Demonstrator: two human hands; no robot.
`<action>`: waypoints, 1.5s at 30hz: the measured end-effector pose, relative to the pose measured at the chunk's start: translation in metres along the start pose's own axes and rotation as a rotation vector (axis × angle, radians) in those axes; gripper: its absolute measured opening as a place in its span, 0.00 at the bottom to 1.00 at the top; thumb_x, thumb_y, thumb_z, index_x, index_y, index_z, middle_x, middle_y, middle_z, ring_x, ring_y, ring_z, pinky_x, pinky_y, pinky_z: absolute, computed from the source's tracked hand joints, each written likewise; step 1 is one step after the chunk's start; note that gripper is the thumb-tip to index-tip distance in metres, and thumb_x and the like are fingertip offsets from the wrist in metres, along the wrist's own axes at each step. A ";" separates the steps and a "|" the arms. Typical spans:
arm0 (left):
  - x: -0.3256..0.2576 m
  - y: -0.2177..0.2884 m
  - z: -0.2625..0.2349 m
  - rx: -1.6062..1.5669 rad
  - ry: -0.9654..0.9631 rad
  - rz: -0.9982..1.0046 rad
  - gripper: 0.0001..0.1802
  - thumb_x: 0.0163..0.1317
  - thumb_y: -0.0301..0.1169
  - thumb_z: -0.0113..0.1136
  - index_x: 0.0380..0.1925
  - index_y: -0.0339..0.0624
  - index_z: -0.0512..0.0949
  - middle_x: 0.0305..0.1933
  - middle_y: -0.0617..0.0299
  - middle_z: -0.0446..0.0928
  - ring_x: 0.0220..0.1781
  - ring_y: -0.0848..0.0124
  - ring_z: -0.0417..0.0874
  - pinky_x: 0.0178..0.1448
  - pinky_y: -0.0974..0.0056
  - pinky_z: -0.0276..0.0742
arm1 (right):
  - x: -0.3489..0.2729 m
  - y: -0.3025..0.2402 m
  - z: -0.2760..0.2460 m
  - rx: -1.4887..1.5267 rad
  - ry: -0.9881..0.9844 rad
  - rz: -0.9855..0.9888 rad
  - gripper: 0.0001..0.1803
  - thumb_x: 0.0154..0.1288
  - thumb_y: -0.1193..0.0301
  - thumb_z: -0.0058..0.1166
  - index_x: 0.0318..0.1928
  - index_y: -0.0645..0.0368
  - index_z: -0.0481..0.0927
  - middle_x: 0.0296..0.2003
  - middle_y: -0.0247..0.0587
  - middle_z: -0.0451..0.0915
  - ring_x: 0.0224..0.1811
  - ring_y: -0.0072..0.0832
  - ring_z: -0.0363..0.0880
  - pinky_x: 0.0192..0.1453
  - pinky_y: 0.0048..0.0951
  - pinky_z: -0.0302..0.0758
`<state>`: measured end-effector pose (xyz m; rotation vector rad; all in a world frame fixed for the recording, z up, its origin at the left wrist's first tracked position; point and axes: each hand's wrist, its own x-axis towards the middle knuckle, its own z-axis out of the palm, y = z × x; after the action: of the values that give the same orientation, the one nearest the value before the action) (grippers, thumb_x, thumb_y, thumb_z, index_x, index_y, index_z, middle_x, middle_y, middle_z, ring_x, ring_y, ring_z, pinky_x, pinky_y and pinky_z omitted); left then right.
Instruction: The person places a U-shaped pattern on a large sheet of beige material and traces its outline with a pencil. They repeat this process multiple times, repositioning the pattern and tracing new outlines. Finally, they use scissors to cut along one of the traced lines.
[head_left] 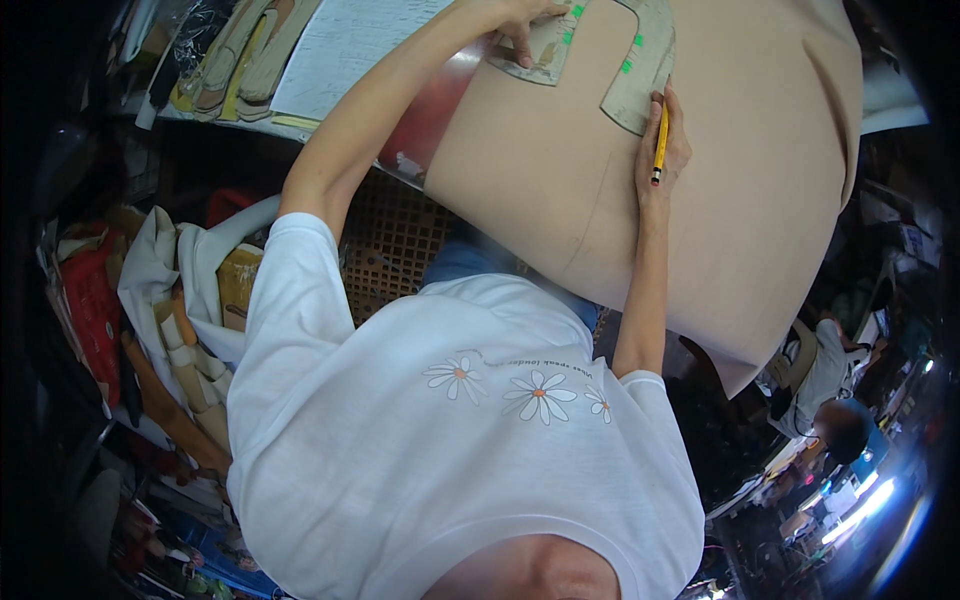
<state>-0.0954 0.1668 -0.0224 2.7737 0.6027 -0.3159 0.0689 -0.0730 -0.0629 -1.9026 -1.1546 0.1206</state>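
Observation:
A sheet of tan leather-like material [520, 170] covers the work surface. On it lies a curved grey pattern template [634, 98] with small green tape marks; its top runs out of view. My left hand [518, 28] rests on the template's left arm, fingers spread and pressing down. My right hand [668, 150] lies beside the lower end of the right arm, closed around a yellow pencil [661, 145]. The pencil's eraser end points toward me, and its tip is hidden by the fingers near the template's edge.
A written-on paper sheet [335, 60] lies on the table at the upper left, next to several shoe-shaped pieces [235, 60]. Rolled and folded materials [190, 330] are piled at my left. The tan sheet hangs over the near edge. Another person [825, 375] sits at the far right.

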 end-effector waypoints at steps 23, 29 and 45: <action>0.017 0.005 0.011 0.055 0.035 0.051 0.51 0.24 0.37 0.82 0.54 0.30 0.71 0.61 0.46 0.69 0.64 0.56 0.70 0.64 0.60 0.70 | 0.034 -0.057 0.031 0.318 -0.365 0.111 0.14 0.69 0.63 0.57 0.40 0.64 0.80 0.22 0.36 0.79 0.23 0.20 0.75 0.30 0.23 0.73; 0.021 0.008 0.012 0.029 -0.064 -0.061 0.70 0.16 0.34 0.84 0.68 0.35 0.58 0.75 0.50 0.52 0.74 0.55 0.57 0.72 0.58 0.63 | 0.053 -0.061 0.051 0.283 -0.459 0.011 0.14 0.68 0.63 0.55 0.37 0.64 0.79 0.20 0.42 0.77 0.21 0.27 0.75 0.30 0.30 0.73; 0.019 0.014 0.002 0.087 -0.098 -0.086 0.72 0.15 0.35 0.84 0.69 0.37 0.56 0.75 0.48 0.51 0.73 0.54 0.59 0.71 0.60 0.65 | 0.145 0.014 0.057 0.104 -0.111 -0.029 0.19 0.72 0.58 0.52 0.37 0.65 0.78 0.23 0.37 0.78 0.25 0.21 0.73 0.32 0.25 0.71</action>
<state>-0.0725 0.1609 -0.0267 2.7995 0.7008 -0.5057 0.1324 0.0698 -0.0590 -1.8059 -1.2261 0.2678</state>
